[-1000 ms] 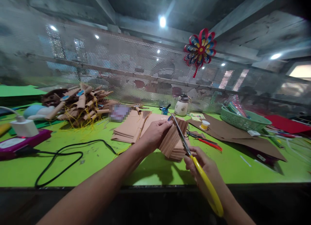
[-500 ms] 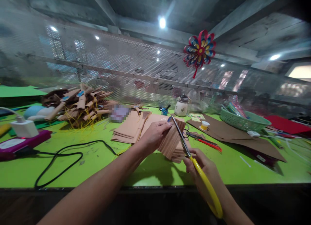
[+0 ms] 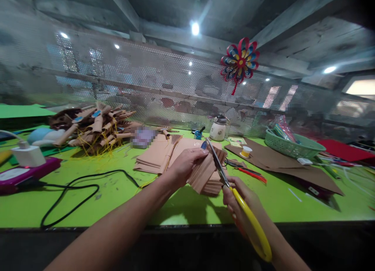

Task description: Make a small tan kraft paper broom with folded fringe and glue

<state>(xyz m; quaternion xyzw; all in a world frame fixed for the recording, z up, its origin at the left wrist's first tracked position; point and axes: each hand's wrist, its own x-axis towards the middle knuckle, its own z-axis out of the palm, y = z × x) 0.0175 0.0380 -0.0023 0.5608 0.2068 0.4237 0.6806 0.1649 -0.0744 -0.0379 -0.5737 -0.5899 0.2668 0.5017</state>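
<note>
My left hand (image 3: 185, 164) is closed on a pleated, fan-folded piece of brown paper (image 3: 205, 172) held above the green table. My right hand (image 3: 240, 200) grips yellow-handled scissors (image 3: 234, 197). Their blades run up along the right edge of the folded paper, tips near its top. More folded brown pieces lie just under the held one.
The green table (image 3: 117, 197) carries a stack of brown sheets (image 3: 155, 154), a heap of rolled paper cones (image 3: 93, 126), a black cable (image 3: 84, 185), a pink device with a white charger (image 3: 26, 161), a small pot (image 3: 218, 128), a green basket (image 3: 293, 146) and brown card (image 3: 281, 161). Mesh screen behind; paper pinwheel (image 3: 240, 62) hanging.
The folded paper has tilted down a little in my left hand. The scissors have shifted slightly along its right edge. Nothing else moved.
</note>
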